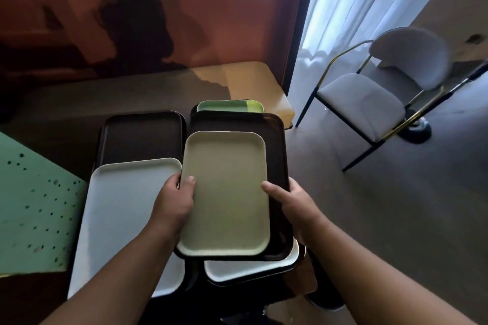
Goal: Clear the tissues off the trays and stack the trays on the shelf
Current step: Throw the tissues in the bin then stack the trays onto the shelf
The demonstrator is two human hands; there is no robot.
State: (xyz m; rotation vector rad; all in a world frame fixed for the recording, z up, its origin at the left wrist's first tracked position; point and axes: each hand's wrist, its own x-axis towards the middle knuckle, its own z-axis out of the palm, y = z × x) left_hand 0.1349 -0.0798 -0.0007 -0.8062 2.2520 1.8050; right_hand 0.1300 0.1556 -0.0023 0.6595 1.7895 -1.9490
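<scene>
From the head camera, a reddish-brown padded bench back [158, 16] filled the far side of the room, with a white curtain [356, 2] to its right and a grey chair [375, 97] with gold and black legs standing on the grey floor [396, 219]. A dark desk [79, 103] ran in front of the bench, sunlit at its far right corner, and a pale green perforated panel [34, 206] lay at the left edge.

Several trays lay on the desk, with no tissues to be seen on any of them. A black tray [142, 137] lay at the back left, a white tray [116, 219] partly over its near end. A green tray [229, 107] showed behind a larger dark brown tray [277, 153]. A cream tray [227, 192] lay on top of the dark brown tray, and another white tray [250, 269] showed beneath that pair.

The left hand [175, 200] was closed around the left edge of the cream tray, thumb on top. The right hand [293, 203] gripped the right edge of the dark brown tray, thumb resting on the rim of the cream tray.
</scene>
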